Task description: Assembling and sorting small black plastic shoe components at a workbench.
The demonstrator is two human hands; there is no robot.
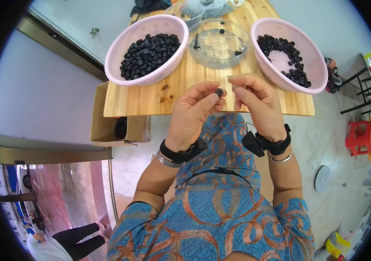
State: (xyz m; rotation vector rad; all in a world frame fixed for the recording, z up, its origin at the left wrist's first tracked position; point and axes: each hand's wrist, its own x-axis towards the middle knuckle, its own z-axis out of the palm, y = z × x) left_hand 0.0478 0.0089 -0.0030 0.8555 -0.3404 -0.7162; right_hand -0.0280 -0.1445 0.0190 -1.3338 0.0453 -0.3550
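So, black cap (219,92): over the tabletop (168,99) edge, just left of the right hand (261,102); too small to read a long axis
Left hand (192,108): nearest, fingers pinched on that cap
Right hand: fingers curled, maybe a thin sliver at the tips, can't tell

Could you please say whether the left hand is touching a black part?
Touching: the head view shows the left hand holding a black part in its fingers.

Plastic tub (219,64) on wooden table (150,99); mesh basket (145,81) of caps (148,54) left of it, second basket (312,69) of parts (296,73) right, plastic bag (216,10) behind.
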